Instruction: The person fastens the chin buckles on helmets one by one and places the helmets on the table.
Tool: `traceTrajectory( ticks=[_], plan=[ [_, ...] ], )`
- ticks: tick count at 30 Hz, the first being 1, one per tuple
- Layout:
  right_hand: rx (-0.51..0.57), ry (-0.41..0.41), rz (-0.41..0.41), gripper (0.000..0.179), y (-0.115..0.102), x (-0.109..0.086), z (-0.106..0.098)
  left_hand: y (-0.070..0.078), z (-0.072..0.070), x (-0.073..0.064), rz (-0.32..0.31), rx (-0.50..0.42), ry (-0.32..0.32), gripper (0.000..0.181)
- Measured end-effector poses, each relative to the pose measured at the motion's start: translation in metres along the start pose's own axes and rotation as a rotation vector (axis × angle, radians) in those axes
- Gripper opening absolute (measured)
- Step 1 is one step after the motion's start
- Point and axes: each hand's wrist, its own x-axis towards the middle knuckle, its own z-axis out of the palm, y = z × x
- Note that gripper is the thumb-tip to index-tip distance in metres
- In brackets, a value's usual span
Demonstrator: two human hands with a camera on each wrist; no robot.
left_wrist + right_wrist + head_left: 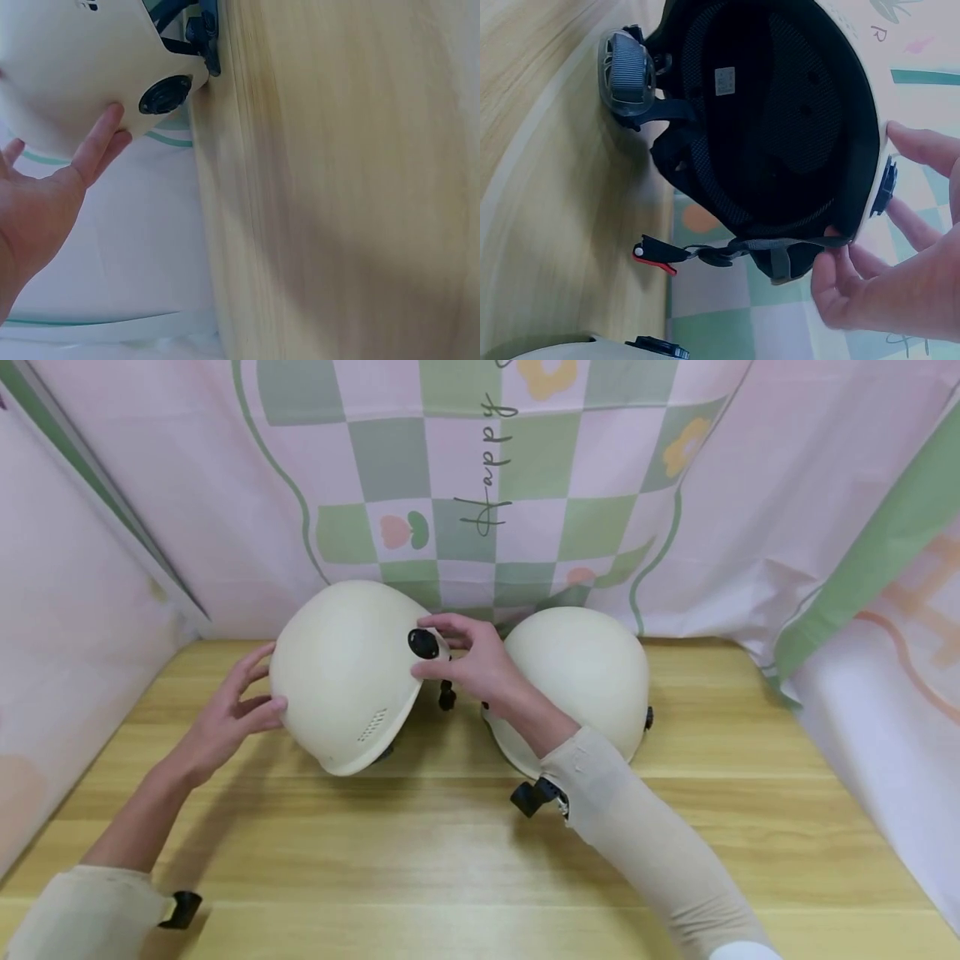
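Observation:
A cream helmet (pixel 345 668) is tipped over at the left, its rim angled to the right and its underside hidden in the head view. My left hand (pixel 213 727) presses its outer left side with spread, nearly straight fingers (pixel 97 146). At the other side my right hand (pixel 480 660) grips the rim beside a round black disc (pixel 423 644), with some fingertips curled inside the edge. The right wrist view shows the black padded lining (pixel 780 112), a rear adjuster dial (pixel 628 75) and a hanging chin strap with a red-edged buckle (pixel 656 255).
A second cream helmet (pixel 592 668) sits dome up on the wooden table (pixel 420 860), just right of the first and partly behind my right forearm. Behind the table hangs a checkered curtain (pixel 465 452). Black wrist devices (pixel 534 796) stick out from both sleeves.

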Motion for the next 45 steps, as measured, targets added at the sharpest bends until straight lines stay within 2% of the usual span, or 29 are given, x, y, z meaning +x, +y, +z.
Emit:
traceTrajectory(
  ticks=[5, 9, 14, 23, 30, 35, 45],
  plan=[
    [0.004, 0.003, -0.021, 0.057, -0.003, 0.0, 0.0, 0.002, -0.001, -0.001, -0.015, 0.013, -0.003, 0.08],
    [0.031, -0.011, -0.043, 0.059, -0.004, 0.0, 0.001, 0.007, -0.002, 0.001, 0.029, 0.021, 0.02, 0.087],
    [0.062, -0.009, -0.049, 0.059, -0.006, 0.0, 0.004, 0.018, -0.001, 0.007, 0.084, 0.107, 0.036, 0.096],
    [0.069, -0.003, -0.068, 0.057, -0.009, 0.001, 0.009, 0.038, 0.004, 0.016, 0.127, 0.232, 0.054, 0.103],
    [0.068, 0.003, -0.072, 0.057, -0.01, 0.0, 0.01, 0.044, 0.006, 0.017, 0.138, 0.275, 0.061, 0.103],
    [0.082, -0.005, -0.109, 0.058, -0.012, 0.0, 0.01, 0.044, 0.006, 0.014, 0.122, 0.258, 0.061, 0.104],
    [0.079, -0.042, -0.13, 0.06, -0.019, 0.002, 0.013, 0.036, 0.009, 0.004, 0.111, 0.135, 0.08, 0.104]
  ],
)
